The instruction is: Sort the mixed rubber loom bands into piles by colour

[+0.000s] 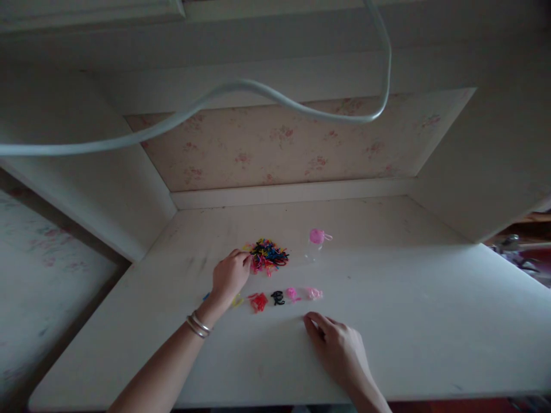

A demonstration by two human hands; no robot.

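Note:
A mixed heap of small coloured elastic hair bands [270, 256] lies on the white tabletop. My left hand [231, 275], with two bangles on its wrist, reaches to the heap's left edge; its thumb and fingers are pinched together, and what is between them is hidden. In front of the heap runs a row of sorted clusters: red bands [259, 302], black bands [278, 297], bright pink bands [293, 294] and pale pink bands [314, 293]. Yellow bands [237, 300] and a blue bit [206, 296] show partly behind my left wrist. My right hand [338, 347] rests below the pale pink cluster, fingers curled, apparently holding nothing.
A small clear container with a pink lid [317, 236] stands right of the heap. A white cable [241, 86] hangs across the upper view. White side panels and a floral-papered back wall [279, 149] enclose the tabletop [408, 310].

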